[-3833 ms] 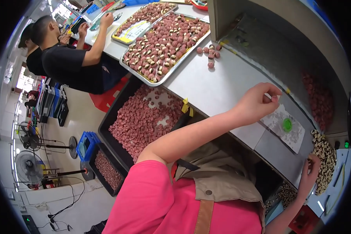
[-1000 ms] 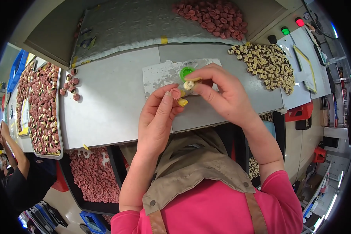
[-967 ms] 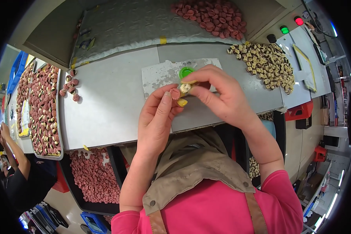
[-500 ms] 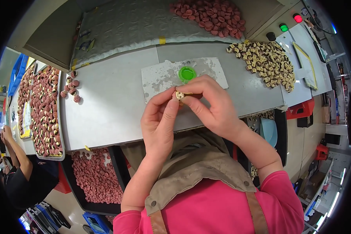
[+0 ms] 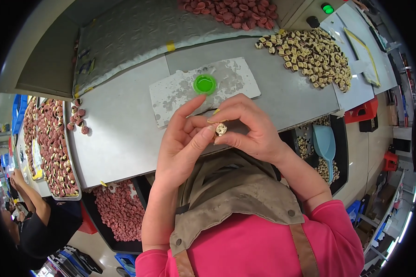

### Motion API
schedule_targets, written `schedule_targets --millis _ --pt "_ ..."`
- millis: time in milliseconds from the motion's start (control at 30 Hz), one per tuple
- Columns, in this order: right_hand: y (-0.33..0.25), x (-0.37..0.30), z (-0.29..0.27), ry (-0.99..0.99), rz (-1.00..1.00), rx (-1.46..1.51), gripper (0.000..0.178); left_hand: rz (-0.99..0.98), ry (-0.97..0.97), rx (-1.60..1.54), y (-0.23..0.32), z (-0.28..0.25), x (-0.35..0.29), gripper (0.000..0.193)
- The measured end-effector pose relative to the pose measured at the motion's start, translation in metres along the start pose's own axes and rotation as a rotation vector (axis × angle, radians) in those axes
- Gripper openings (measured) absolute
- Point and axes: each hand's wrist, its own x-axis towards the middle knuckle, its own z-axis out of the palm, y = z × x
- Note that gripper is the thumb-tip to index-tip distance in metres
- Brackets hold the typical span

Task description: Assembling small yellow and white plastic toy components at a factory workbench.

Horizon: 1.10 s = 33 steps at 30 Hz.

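My left hand (image 5: 182,145) and my right hand (image 5: 254,131) meet over the table's near edge. Between their fingertips is a small cream-and-dark piece (image 5: 221,129), its pale patterned face showing. The left thumb presses against its side while the left index finger is raised. My right thumb and fingers close round the other side; a yellow strip shows at the right fingertips. Fingers partly hide the piece. Just beyond the hands, a bright green round dish (image 5: 204,84) sits on a stained white board (image 5: 164,99).
Pink-red cup-like pieces (image 5: 238,13) are heaped at the back, cream-and-dark pieces (image 5: 314,57) at the right. A tray (image 5: 72,171) of combined pieces stands left. Below are a bin of pink pieces (image 5: 120,210) and a light-blue scoop (image 5: 325,141). A co-worker's arm (image 5: 32,196) shows far left.
Both hands have drawn nearer to my body with the small piece. My left index finger has lifted away from it. The whole view has shifted and turned slightly.
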Motion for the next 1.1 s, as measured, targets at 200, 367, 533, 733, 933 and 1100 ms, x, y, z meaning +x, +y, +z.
schedule_targets --millis 200,367,533,733,933,1100 --pt "0.012 -0.001 -0.008 -0.024 -0.041 0.085 0.03 -0.017 -0.058 0.089 -0.002 0.0 0.007 0.051" --pt "0.009 -0.006 -0.004 0.055 -0.08 0.06 0.03 -0.029 -0.054 0.095 -0.001 0.004 0.007 0.049" --pt "0.006 -0.008 -0.006 0.1 -0.107 0.015 0.031 -0.12 -0.004 -0.012 0.005 0.016 0.007 0.046" --pt "0.01 -0.008 -0.01 0.076 -0.142 0.043 0.032 -0.106 -0.033 0.067 0.001 0.021 0.008 0.044" --pt "0.009 -0.007 -0.008 0.071 -0.151 -0.005 0.031 -0.149 -0.027 0.107 0.009 0.026 0.008 0.045" --pt "0.006 -0.01 -0.005 0.137 -0.152 -0.035 0.032 -0.152 0.025 0.001 0.007 0.029 0.005 0.048"
